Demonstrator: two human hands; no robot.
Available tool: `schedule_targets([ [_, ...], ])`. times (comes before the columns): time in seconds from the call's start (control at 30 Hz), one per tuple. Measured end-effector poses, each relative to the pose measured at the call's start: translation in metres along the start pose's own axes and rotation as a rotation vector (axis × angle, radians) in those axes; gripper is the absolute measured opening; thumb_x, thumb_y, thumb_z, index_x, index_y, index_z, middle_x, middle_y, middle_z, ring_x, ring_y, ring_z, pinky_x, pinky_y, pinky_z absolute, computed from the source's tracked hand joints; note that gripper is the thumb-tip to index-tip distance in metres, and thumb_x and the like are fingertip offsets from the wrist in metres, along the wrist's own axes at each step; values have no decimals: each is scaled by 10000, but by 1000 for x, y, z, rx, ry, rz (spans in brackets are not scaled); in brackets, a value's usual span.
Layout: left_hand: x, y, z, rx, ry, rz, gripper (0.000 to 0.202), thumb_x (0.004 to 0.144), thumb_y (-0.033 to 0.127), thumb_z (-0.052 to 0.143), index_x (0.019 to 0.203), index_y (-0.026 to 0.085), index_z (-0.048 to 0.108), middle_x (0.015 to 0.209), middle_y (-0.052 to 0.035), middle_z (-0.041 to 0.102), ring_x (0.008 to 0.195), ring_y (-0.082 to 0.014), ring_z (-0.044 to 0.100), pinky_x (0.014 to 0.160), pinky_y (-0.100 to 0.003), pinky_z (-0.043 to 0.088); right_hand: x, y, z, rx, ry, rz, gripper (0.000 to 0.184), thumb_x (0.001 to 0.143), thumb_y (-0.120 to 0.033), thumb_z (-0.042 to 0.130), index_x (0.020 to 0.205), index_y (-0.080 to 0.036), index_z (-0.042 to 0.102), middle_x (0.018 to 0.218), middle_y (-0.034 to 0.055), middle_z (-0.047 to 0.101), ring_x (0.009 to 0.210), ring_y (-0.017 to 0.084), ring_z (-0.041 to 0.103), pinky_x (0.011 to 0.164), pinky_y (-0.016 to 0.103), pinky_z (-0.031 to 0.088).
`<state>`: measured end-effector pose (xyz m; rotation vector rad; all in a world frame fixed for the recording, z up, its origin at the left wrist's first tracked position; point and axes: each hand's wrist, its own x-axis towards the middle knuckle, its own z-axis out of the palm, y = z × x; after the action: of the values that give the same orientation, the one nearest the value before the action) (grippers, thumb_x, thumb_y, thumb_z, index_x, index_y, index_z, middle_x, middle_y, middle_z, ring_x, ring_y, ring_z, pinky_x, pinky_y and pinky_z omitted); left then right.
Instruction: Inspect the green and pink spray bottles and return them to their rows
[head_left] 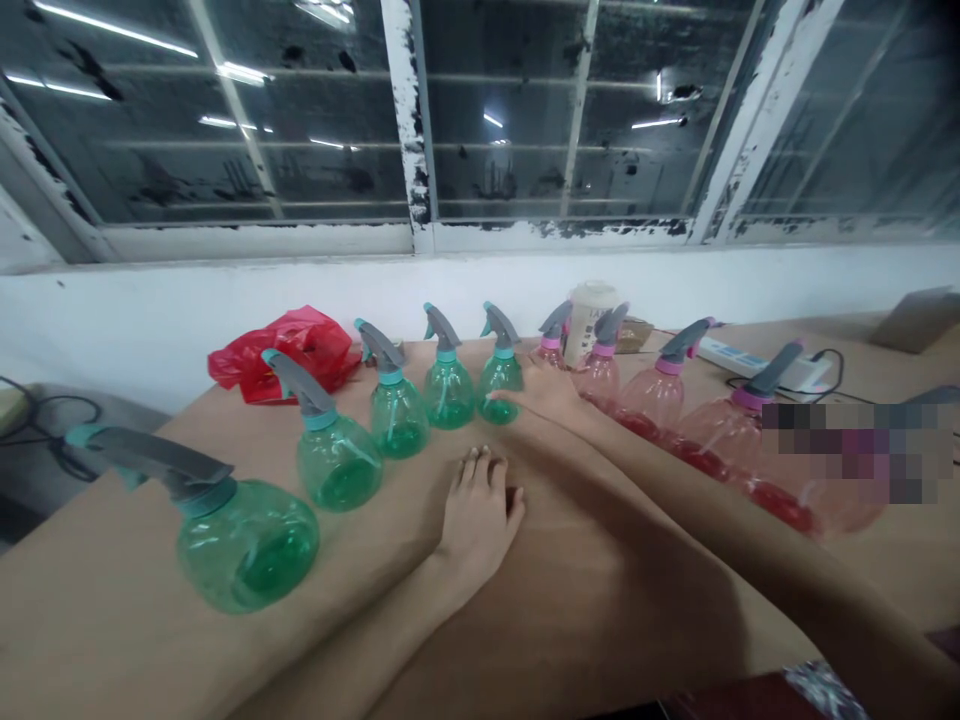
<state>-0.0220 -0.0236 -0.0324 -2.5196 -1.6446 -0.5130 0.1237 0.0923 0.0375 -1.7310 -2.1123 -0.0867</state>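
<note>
My left hand (480, 510) lies palm down on the table, fingers spread and holding nothing. Farther off, my right hand (553, 395) is at the right side of a green spray bottle (501, 378) with a grey and teal trigger head. Its thumb crosses the front of that bottle's body, and the other fingers are partly hidden. Just behind this hand stands a pink spray bottle (550, 346), its lower body covered. More green bottles run toward the near left, including the closest one (247, 545). Several pink bottles, one of them (652, 395) beyond my right forearm, run toward the near right.
A crumpled red plastic bag (292, 352) lies at the back left. Behind the pink bottles are a pale cup (591, 320) and a white power strip (765, 365) with cables. A cardboard box (919, 320) sits far right. The wall and windows bound the table's back.
</note>
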Motion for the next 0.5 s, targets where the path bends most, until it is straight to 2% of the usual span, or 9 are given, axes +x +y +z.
schedule_targets([
  [0.17,0,0,2,-27,20,9,358,878,257,495,1180,72,554,1310,-204,522,1263,-328,437,1031,-461,373,15,-5,5,28,-11,45,729,774,-645,533,1257,-105,456,1175,209,600,1087,357,569,864,448,442],
  [0.3,0,-3,1,-88,26,7,341,877,250,492,1172,88,547,1288,-185,537,1255,-325,437,1027,-476,370,15,-6,6,64,-8,40,741,789,-607,547,1322,-117,391,1206,210,581,1081,345,577,848,432,449],
  [0.4,4,-7,-2,-228,63,-20,309,876,233,494,1154,110,546,1227,-161,568,1195,-315,490,984,-471,410,0,-3,-1,92,9,43,730,818,-563,536,1366,-122,341,1229,209,567,1068,341,584,827,429,457],
  [0.5,18,-6,-7,-341,106,-31,259,904,232,463,1135,149,544,1139,-114,590,1066,-256,578,909,-407,473,-32,8,-10,164,26,80,666,839,-533,517,1354,-137,370,1083,169,647,927,324,641,745,417,478],
])
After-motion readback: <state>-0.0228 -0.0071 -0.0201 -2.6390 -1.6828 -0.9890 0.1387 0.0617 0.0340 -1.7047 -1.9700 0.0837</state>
